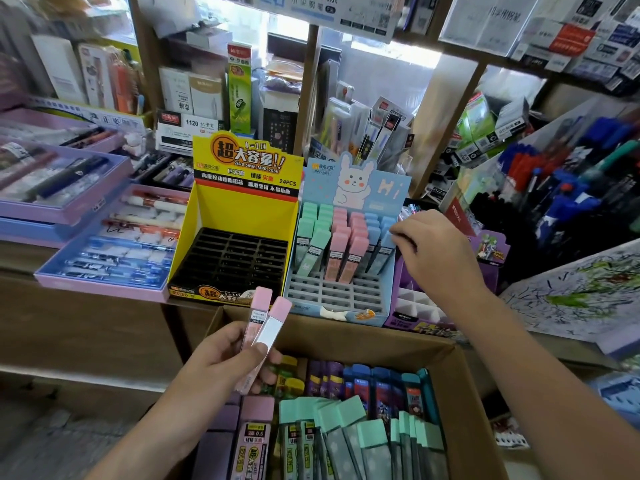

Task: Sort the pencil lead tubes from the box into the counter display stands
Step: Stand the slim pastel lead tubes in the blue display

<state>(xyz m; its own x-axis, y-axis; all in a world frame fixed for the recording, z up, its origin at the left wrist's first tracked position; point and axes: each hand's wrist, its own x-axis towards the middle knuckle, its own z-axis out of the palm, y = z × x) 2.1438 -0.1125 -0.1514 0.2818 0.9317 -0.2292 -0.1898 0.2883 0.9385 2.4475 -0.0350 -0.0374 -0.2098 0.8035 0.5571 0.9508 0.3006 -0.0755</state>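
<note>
We stand at the counter [86,327] of a stationery shop. A yellow display stand [242,216] and a blue rabbit display stand [377,202], both printed cardboard, sit side by side. Trays of pens [104,287] lie to the left. To the right, racks of pens [561,188] in blue, red and black rise beside a scribbled test sheet [581,289]. The far shelves [308,81] carry boxed refills [239,95], and a near carton [346,337] holds lead tubes [346,441].

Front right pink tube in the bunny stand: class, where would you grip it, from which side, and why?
Pinch the front right pink tube by its cap, front and back, coming from above the empty front slots. Its foot sits in the grid and neighbours crowd its sides.
</note>
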